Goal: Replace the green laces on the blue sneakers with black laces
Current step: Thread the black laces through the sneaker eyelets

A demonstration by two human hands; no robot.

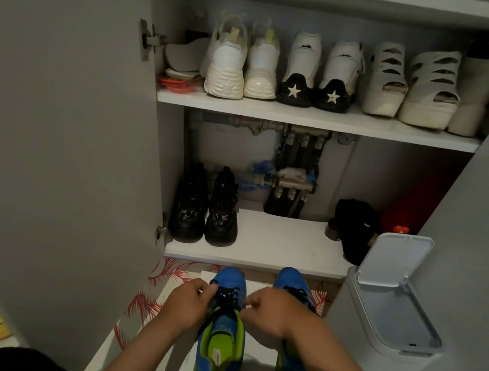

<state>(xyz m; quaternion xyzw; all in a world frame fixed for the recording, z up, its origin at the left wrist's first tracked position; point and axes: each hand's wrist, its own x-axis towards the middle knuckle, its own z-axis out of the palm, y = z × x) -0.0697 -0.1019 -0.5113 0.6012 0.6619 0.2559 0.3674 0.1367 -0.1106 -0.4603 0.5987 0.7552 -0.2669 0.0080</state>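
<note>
Forearms, two, reach forward from the bottom edge, past dark-clothed knees. Left hand (188,301): fingers curled, pinching the black laces (225,296) at the left side of the eyelets. Right hand (271,312): also curled, pinching the same lacing from the opposite side. Left sneaker (222,338), blue with lime-green lining: lies between my hands, toe toward the cabinet. Right sneaker (290,280): just beside it, partly under my right wrist, dark lacing on it too. Both sit on a pale surface over the patterned mat (148,296), just in front of the bottom shelf (275,243). No green lace shows. Handling, by my judgement: the shoe is light, with a soft, yielding upper and a stiffer sole. The lace is thin, limp and apt to slip, so it is best pinched near its stiff tip, close to the eyelet, with the shoe steadied at the heel collar. Adjacent: white bin (375,323), lid up, to the right; black boots (206,208) on the shelf.
</note>
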